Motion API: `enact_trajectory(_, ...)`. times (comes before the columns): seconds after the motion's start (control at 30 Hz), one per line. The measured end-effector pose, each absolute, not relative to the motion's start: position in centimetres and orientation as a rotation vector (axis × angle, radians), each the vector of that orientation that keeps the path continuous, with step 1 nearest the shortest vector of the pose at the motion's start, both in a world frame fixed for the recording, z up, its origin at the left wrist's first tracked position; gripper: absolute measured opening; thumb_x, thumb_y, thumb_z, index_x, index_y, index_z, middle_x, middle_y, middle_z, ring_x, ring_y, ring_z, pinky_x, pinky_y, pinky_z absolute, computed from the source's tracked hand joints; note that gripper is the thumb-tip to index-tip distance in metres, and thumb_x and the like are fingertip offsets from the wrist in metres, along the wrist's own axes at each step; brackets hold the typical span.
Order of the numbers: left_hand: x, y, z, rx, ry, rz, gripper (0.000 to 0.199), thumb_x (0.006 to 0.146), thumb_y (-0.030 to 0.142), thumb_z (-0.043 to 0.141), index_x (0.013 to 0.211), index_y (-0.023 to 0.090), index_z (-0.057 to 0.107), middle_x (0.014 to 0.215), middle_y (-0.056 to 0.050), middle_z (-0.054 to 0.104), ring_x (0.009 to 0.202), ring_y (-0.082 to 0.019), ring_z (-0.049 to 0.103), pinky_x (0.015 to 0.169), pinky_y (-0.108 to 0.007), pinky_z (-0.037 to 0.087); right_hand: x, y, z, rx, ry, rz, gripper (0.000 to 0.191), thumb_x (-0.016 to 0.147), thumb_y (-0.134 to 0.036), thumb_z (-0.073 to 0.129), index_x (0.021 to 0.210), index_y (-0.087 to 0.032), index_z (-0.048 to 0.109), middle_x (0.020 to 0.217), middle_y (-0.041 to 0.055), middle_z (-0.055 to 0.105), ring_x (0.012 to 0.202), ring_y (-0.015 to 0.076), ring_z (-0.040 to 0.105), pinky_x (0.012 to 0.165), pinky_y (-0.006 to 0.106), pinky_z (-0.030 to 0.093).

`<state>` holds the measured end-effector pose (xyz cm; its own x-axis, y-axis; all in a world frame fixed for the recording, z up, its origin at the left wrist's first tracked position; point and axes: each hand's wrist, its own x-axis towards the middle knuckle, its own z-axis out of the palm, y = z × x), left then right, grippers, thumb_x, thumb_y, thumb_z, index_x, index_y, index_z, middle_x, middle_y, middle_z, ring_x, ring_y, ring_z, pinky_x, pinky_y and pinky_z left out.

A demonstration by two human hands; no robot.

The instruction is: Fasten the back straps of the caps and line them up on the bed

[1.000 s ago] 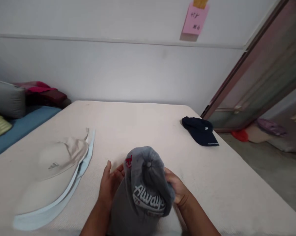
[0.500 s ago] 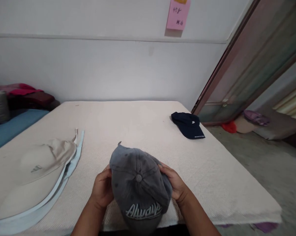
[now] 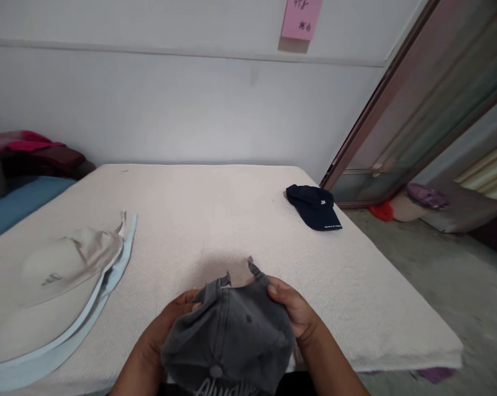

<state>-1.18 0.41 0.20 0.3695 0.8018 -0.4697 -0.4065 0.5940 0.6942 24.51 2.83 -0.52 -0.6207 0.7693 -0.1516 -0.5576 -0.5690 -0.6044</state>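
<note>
A faded grey baseball cap (image 3: 236, 330) with white "Always" lettering is held between my two hands at the near edge of the table. My left hand (image 3: 170, 319) grips its left side, fingers partly tucked behind the cloth. On the other side my right hand (image 3: 293, 308) pinches the rim, thumb on the outside. The cap's back faces away from me, and its two strap ends stick up, apart from each other. The brim is out of view below the frame.
Beige sun hats (image 3: 67, 269) with a pale blue edge lie on the left of the cream-covered table (image 3: 199, 209). A navy cap (image 3: 314, 206) rests at the far right. A pink note (image 3: 301, 19) hangs on the white wall. Beyond the right edge is floor.
The grey cap has come lower and nearer to me, and its back has tipped up so the strap ends show. Both hands stay on it. The view has shifted slightly.
</note>
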Motion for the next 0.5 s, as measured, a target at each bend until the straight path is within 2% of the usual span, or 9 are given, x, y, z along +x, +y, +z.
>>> enact_trajectory(0.1, -1.6, 0.6, 0.4, 0.591, 0.992, 0.785, 0.017, 0.061, 0.033, 0.078, 0.071, 0.021, 0.072, 0.066, 0.002, 0.069, 0.060, -0.015, 0.060, 0.060, -0.026, 0.045, 24.2, 2.9, -0.5, -0.489, -0.685, 2.239, 0.035, 0.072, -0.028, 0.073, 0.100, -0.010, 0.066, 0.083, 0.0066, 0.068, 0.069, 0.0131, 0.065, 0.064, 0.022, 0.049)
enact_trajectory(0.23, -0.8, 1.6, 1.5, 0.881, 1.019, 0.661, 0.015, 0.072, 0.033, 0.069, 0.080, 0.021, 0.073, 0.085, -0.004, 0.073, 0.086, -0.024, 0.063, 0.079, -0.034, 0.045, 23.4, 3.7, -0.1, -0.604, -0.767, 2.152, 0.031, 0.072, -0.020, 0.069, 0.102, -0.014, 0.064, 0.094, 0.0076, 0.068, 0.079, 0.0159, 0.065, 0.072, 0.027, 0.049)
enact_trajectory(0.3, 0.1, 2.0, 1.8, 0.955, 0.959, 0.651, 0.016, 0.076, 0.032, 0.066, 0.082, 0.020, 0.074, 0.085, -0.006, 0.073, 0.085, -0.024, 0.064, 0.079, -0.033, 0.045, 23.1, 4.0, 0.3, -0.701, -0.812, 2.068, 0.025, 0.072, -0.014, 0.065, 0.097, -0.014, 0.065, 0.090, 0.0064, 0.067, 0.077, 0.0153, 0.063, 0.071, 0.027, 0.047)
enact_trajectory(0.4, 1.2, 2.6, 1.6, 0.878, 0.961, 0.769, 0.019, 0.080, 0.034, 0.062, 0.079, 0.018, 0.073, 0.078, -0.007, 0.073, 0.073, -0.022, 0.064, 0.069, -0.030, 0.046, 22.8, 4.0, 0.7, -0.721, -0.824, 1.991, 0.015, 0.065, -0.008, 0.060, 0.078, -0.014, 0.065, 0.073, 0.0023, 0.063, 0.065, 0.0127, 0.058, 0.061, 0.024, 0.043)
enact_trajectory(0.5, 1.4, 3.1, 0.9, 0.728, 1.012, 0.929, 0.019, 0.079, 0.031, 0.064, 0.084, 0.015, 0.072, 0.080, -0.008, 0.073, 0.073, -0.021, 0.065, 0.068, -0.029, 0.048, 22.8, 3.9, 0.7, -0.680, -0.838, 2.030, 0.014, 0.059, -0.007, 0.057, 0.069, -0.014, 0.063, 0.065, 0.0011, 0.059, 0.059, 0.0119, 0.054, 0.056, 0.024, 0.041)
